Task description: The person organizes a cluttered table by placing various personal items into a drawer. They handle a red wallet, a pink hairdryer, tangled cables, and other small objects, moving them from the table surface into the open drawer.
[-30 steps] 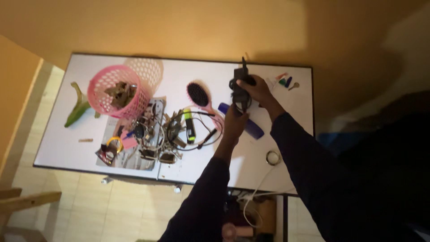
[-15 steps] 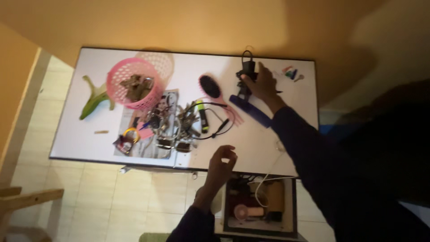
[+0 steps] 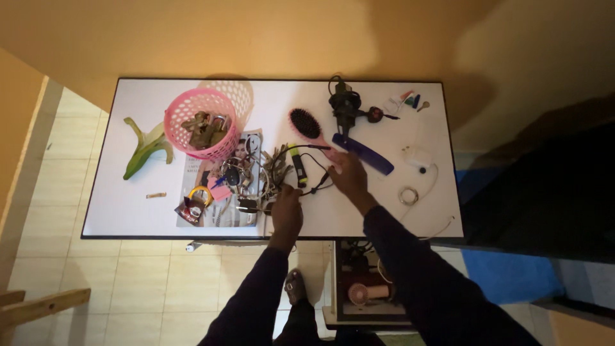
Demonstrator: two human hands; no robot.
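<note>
left hand point(image 3: 286, 211): at near edge of white table point(image 3: 128, 211), on the black cable point(image 3: 315, 168) end beside the key pile; fingers curled narrow, looks pinched on the cable but too dim to tell for sure
right hand point(image 3: 346, 174): mid-table, fingers spread loosely over the cable loop, fingertips just beside the pink brush handle and the blue comb; a real grip cannot be told
black cable: thin loop between both hands, runs from key pile rightward and far toward the brush, long axis roughly left-right
yellow marker point(image 3: 298, 168): inside the cable loop, long axis near-far, dark cap at near end
pink hairbrush point(image 3: 309, 128): bristles up, head far-left, handle points near-right toward right hand
blue comb point(image 3: 362, 154): lies diagonal, far-left to near-right, touching brush handle tip
black hair dryer point(image 3: 343, 106): far of comb, barrel near-far
pink basket point(image 3: 197, 131): far-left, metal padlocks inside
key pile point(image 3: 234, 176): on a paper sheet, just near of basket
banana peel point(image 3: 144, 148): left of basket
tape roll point(image 3: 408, 195): right, apart from hands
</note>
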